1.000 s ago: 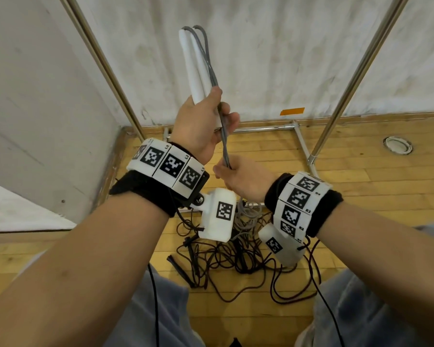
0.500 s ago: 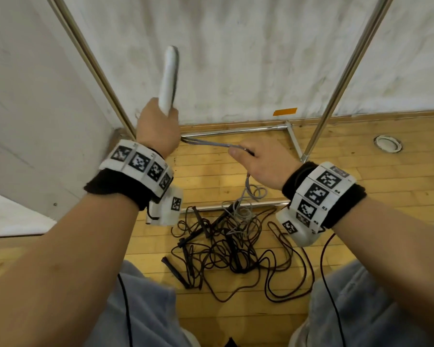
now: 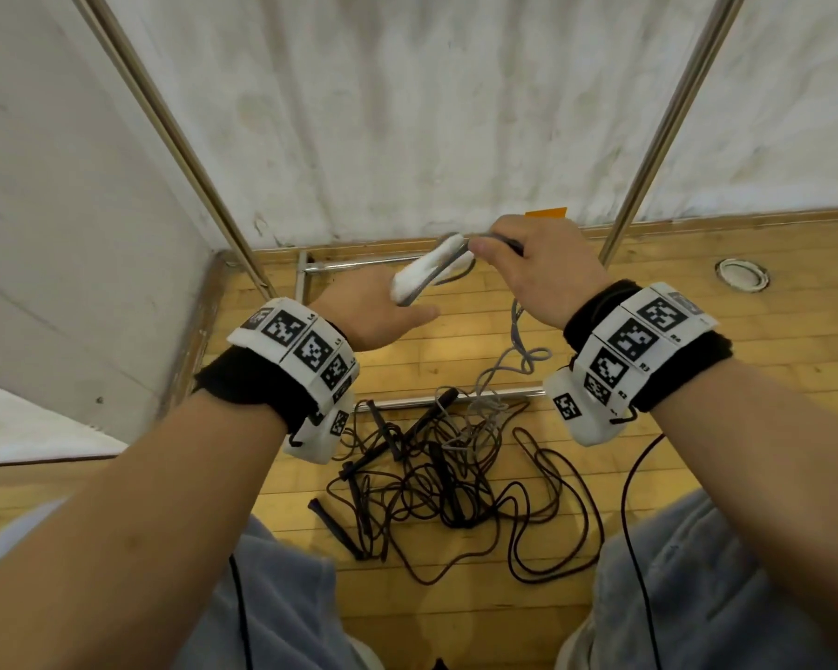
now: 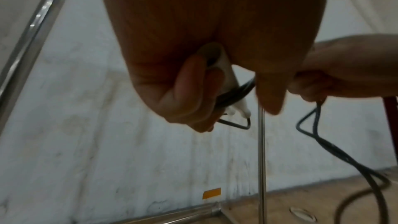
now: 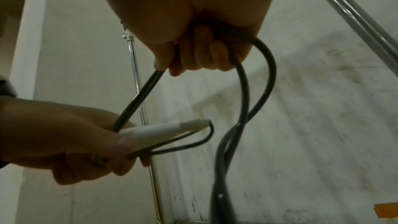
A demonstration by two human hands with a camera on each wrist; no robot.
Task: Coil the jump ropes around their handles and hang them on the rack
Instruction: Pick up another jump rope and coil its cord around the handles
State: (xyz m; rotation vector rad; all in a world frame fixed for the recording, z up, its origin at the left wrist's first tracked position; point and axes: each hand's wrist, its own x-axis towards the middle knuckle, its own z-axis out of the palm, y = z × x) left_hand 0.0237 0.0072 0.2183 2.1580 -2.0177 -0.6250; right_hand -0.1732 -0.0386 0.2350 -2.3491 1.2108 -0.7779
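My left hand [image 3: 373, 307] grips the white handles [image 3: 424, 270] of a grey jump rope, which point up and to the right; the handles [image 5: 163, 129] show clearly in the right wrist view. My right hand [image 3: 538, 268] pinches the doubled grey rope [image 5: 140, 98] just above the handle tips, and its fingers [image 5: 200, 54] curl round the strands. The rest of the grey rope [image 3: 516, 350] hangs from my right hand down to the floor. Two slanted metal poles of the rack [image 3: 668, 123] rise on either side of my hands.
A tangle of black jump ropes [image 3: 436, 481] with black handles lies on the wooden floor below my hands, over the rack's base bar [image 3: 456, 398]. White walls close in behind and to the left. A round floor fitting [image 3: 742, 275] sits at the right.
My left hand has lowered and tipped the white handles from upright to slanting right. My right hand has risen from below the left hand to the handle tips, drawing the grey rope with it.
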